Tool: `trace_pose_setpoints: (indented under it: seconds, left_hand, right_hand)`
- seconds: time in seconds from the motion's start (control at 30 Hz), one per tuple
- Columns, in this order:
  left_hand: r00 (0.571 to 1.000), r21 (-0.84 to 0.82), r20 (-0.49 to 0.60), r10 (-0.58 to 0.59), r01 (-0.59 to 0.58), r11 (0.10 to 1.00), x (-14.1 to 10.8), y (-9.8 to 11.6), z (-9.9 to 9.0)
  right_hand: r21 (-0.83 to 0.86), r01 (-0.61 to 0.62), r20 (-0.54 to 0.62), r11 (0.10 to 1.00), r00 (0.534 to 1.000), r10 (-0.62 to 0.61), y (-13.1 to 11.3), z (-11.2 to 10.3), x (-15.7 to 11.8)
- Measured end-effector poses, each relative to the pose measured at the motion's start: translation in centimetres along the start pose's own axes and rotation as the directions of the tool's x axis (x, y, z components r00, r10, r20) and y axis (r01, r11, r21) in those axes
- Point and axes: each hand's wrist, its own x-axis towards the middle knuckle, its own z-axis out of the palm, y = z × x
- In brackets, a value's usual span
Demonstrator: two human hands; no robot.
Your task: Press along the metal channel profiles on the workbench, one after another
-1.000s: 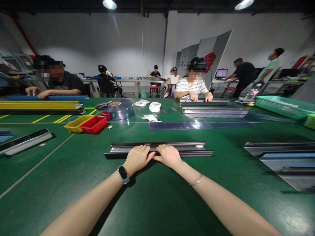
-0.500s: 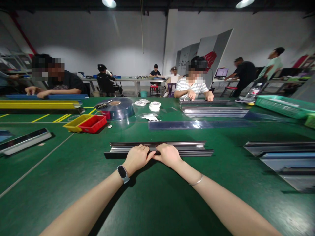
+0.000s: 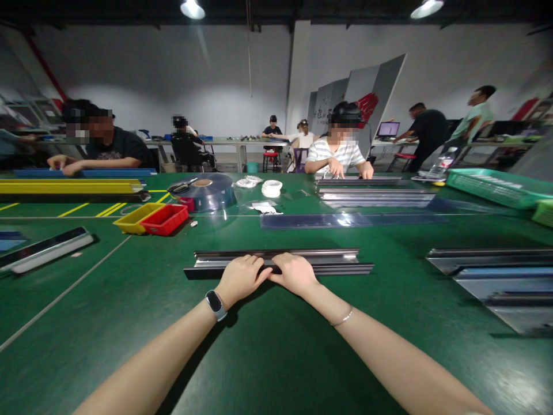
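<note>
A dark metal profile [image 3: 341, 267] with a shiny inner channel lies lengthwise across the green table [image 3: 276, 357] in front of me. My left hand [image 3: 242, 278], with a watch at the wrist, grips its near edge left of the middle, fingers over the top. Just to the right my right hand [image 3: 294, 274], with a thin bracelet, grips the same edge. The two thumbs meet or nearly meet at the profile's front edge. Both hands' fingertips are partly hidden inside the channel.
Yellow [image 3: 137, 219] and red [image 3: 165, 219] bins stand left, by a clear film roll [image 3: 203, 193]. A film strip [image 3: 302, 221] lies beyond the profile. More profiles [image 3: 488, 259] and a green basket [image 3: 501, 187] are at right. A person [image 3: 334, 153] works across the table.
Both hands keep their grip on the profile with hardly any movement. The view has shifted very slightly.
</note>
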Motion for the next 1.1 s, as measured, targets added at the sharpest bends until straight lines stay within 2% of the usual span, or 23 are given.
trace_pose_setpoints:
  seconds: [0.23,0.4,0.67,0.93,1.1]
  left_hand:
    - [0.999,-0.018,0.04,-0.011,0.012,1.0,0.3,0.1,0.0]
    - [0.997,-0.026,0.069,0.023,-0.021,0.999,0.6,0.0,0.0]
    - [1.0,-0.029,-0.031,0.002,-0.003,1.0,0.2,0.3,0.4]
    - [1.0,-0.026,-0.001,-0.005,0.005,1.0,0.4,0.2,0.2]
    - [0.999,-0.035,-0.04,0.006,-0.008,0.999,0.2,0.0,0.4]
  right_hand:
    - [0.001,-0.011,0.032,1.0,0.999,0.011,-0.1,-0.3,0.2]
    - [-0.017,-0.043,0.076,0.999,0.996,0.044,-0.2,-0.8,0.3]
    - [0.0,0.013,0.027,1.0,1.0,-0.013,-0.2,-0.6,-0.1]
    - [0.028,-0.029,0.038,0.999,0.999,0.028,-0.1,-0.8,0.1]
    - [0.038,-0.009,0.031,0.999,0.999,0.008,-0.2,-1.0,-0.1]
